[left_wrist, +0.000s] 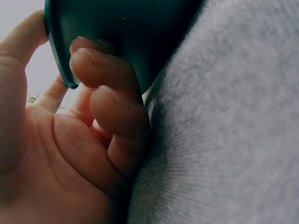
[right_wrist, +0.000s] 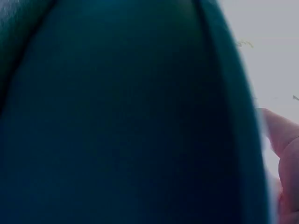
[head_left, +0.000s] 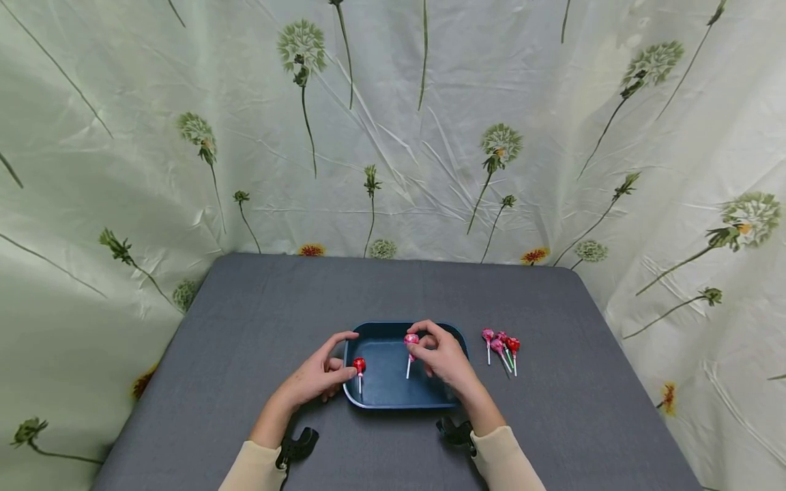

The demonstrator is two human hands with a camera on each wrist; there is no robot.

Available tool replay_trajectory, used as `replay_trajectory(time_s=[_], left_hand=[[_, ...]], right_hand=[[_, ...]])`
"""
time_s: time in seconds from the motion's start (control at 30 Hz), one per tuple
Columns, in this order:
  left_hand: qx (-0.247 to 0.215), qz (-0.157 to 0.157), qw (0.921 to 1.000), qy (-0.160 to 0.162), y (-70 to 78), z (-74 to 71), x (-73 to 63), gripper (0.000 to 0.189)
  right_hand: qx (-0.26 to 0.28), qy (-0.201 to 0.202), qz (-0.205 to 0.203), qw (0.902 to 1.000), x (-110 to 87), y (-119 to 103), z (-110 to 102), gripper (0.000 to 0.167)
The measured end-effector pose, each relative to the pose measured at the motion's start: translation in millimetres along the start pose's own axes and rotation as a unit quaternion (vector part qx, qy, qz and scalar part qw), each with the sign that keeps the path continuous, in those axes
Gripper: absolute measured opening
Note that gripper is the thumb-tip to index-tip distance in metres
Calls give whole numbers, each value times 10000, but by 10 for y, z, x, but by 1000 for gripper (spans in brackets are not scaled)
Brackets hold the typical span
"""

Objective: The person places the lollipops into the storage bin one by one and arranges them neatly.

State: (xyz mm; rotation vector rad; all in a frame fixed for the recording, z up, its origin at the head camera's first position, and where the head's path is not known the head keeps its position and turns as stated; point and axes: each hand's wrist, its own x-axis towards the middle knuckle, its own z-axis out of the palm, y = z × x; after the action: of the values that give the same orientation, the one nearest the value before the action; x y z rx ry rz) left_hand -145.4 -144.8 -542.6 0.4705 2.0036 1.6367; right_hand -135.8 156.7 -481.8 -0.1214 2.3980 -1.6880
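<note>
A dark blue tray (head_left: 383, 385) sits on the grey table in the head view. At its left end my left hand (head_left: 310, 378) grips the wall, thumb over the rim; in the left wrist view curled fingers (left_wrist: 112, 112) lie against the outside of the wall. A red lollipop (head_left: 359, 365) with a white stick lies inside the tray near that thumb. Above the tray's right half, my right hand (head_left: 447, 361) pinches a pink lollipop (head_left: 411, 339) between thumb and finger, its white stick pointing down. The tray wall (right_wrist: 117, 116) hides most of the right wrist view.
To the right of the tray, several lollipops lie in a loose cluster, among them a pink lollipop (head_left: 488, 334) and a red lollipop (head_left: 513, 344). A grey cloth covers the table (head_left: 276, 293). Behind it hangs a dandelion-print curtain (head_left: 424, 198).
</note>
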Motion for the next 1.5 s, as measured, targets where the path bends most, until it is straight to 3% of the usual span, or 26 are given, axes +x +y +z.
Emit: replay_trajectory(time_s=[0.63,1.5], left_hand=[[11,-214,9998,38,5,0,15,68],[-20,-93,10000,26,25,-2,-1,68]], right_hand=[[9,-703,199,9973,92,-21,320,27],[-458,-940,359,9939,184,-31,567,23]])
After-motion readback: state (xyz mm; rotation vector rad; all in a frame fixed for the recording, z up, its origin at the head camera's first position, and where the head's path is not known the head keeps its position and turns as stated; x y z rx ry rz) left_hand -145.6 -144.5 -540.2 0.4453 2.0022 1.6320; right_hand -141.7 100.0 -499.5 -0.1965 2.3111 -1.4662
